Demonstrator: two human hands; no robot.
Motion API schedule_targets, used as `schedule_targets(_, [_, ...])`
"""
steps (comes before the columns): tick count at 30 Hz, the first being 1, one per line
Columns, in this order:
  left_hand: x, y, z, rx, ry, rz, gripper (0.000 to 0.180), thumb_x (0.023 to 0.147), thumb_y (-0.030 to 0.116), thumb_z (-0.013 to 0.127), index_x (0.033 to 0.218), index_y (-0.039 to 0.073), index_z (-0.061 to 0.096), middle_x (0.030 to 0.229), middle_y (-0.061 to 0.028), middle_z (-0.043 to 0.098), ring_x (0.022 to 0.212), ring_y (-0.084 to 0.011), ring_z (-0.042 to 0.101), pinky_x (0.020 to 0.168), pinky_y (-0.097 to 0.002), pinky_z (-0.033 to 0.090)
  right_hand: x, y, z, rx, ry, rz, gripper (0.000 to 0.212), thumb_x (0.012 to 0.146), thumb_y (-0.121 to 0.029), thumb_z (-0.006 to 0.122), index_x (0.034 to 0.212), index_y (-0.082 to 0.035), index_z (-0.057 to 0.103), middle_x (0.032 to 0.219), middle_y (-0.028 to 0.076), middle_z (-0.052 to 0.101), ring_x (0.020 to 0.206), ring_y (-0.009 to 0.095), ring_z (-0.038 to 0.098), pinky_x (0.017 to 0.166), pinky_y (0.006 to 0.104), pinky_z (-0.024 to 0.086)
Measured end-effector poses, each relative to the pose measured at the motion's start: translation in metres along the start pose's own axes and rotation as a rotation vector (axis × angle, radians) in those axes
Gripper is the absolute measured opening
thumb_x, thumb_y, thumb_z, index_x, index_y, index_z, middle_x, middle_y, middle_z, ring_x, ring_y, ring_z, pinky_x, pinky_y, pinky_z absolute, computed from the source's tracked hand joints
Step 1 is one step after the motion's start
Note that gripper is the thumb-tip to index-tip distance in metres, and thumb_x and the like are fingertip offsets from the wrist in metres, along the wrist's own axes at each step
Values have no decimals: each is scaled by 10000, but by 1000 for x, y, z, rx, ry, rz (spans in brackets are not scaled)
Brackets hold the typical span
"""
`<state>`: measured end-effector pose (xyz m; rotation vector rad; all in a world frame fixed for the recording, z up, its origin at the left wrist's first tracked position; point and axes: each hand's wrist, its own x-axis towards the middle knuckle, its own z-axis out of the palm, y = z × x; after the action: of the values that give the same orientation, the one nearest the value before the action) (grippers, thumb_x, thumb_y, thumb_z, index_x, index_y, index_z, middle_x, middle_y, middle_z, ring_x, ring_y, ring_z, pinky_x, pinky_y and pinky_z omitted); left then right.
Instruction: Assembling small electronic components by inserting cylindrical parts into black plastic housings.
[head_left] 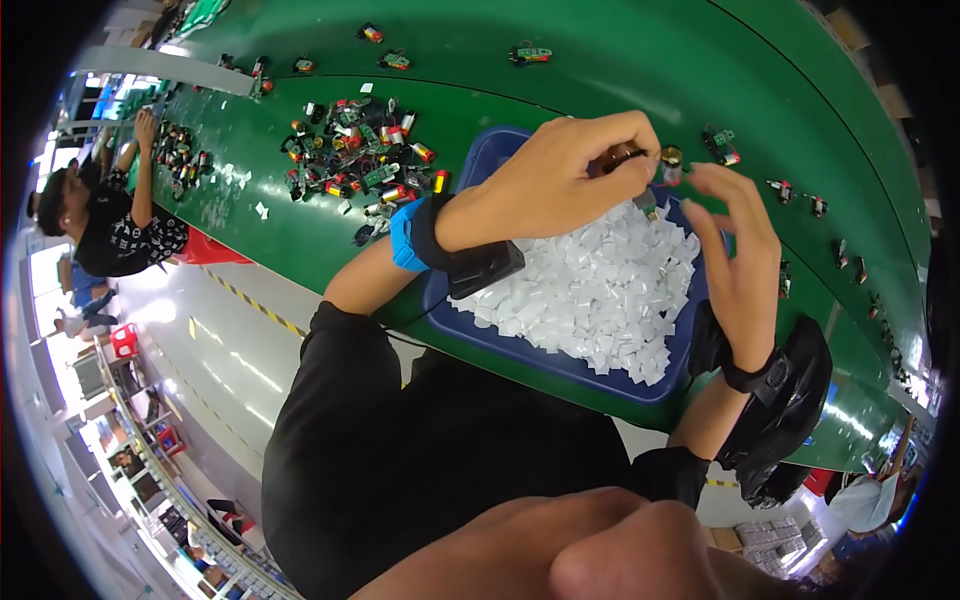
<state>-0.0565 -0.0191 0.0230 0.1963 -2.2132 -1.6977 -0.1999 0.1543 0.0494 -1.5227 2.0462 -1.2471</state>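
Green conveyor belt (640, 70) fills the upper part of the view, and it curves strongly because of the lens. Above the belt, over a blue tray (480, 160), the left hand (555, 180) holds a small cylindrical part (625, 155), dark with a metallic end, and its fingers are curled tightly around it. Just beside this part there is a small brass-coloured piece (671, 157) at the tips of both hands. The right hand (740, 250) stands next to it with the fingers spread and loosely open; the fingertips are near the small piece, but it is not possible to tell if they pinch it. Both wrists wear a dark band, and the left one has also a blue strap.

Under the hands, the blue tray is full of small white paper squares (590, 290). To the left of the tray a pile of small electric parts (360, 150) with coloured wires lies on the belt. More single parts (720, 145) lie apart along the belt on the right and at the top. At the far left, another person (110, 225) in a black shirt reaches to a second pile (180, 150).
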Motion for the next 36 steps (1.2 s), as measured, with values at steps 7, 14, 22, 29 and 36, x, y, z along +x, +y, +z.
schedule_targets(7, [-4, 12, 3, 74, -96, 60, 75, 980, 102, 567, 1004, 31, 563, 754, 1, 577, 614, -47, 503, 536, -221, 381, 0, -7, 11, 309, 33, 143, 240, 877, -39, 719, 1110, -8, 674, 1073, 112, 684, 947, 210, 679, 772, 306, 559])
schedule_targets(14, [-4, 24, 10, 278, -19, -105, 77, 973, 62, 534, 1046, 44, 550, 773, -9, 601, 639, -40, 519, 553, -225, 396, -1, -7, 14, 170, 128, 0, 287, 818, -40, 780, 1086, -12, 682, 963, 68, 692, 885, 170, 665, 768, 279, 540])
schedule_targets(22, [-4, 19, 2, 8, -118, -51, 116, 983, 65, 536, 1093, 38, 558, 861, -28, 652, 642, -67, 569, 517, -225, 421, -1, 1, 13, 278, 138, -31, 232, 778, -11, 799, 967, -16, 663, 922, 61, 674, 844, 172, 641, 770, 283, 527])
schedule_targets(29, [-2, 34, -17, -251, -288, -289, 215, 1000, 120, 570, 1190, 19, 576, 992, -83, 638, 690, -119, 628, 526, -242, 545, -5, -3, -2, 26, -7, -233, 326, 725, 78, 797, 991, -14, 633, 998, 99, 700, 975, 210, 632, 819, 303, 531])
schedule_targets(36, [-3, 22, -1, -524, -155, -296, 293, 955, 25, 558, 1245, -14, 563, 986, -99, 638, 783, -165, 652, 617, -301, 618, -5, -9, 6, -222, 131, -488, 345, 688, 78, 807, 983, -26, 661, 1011, 95, 739, 979, 270, 652, 764, 311, 547])
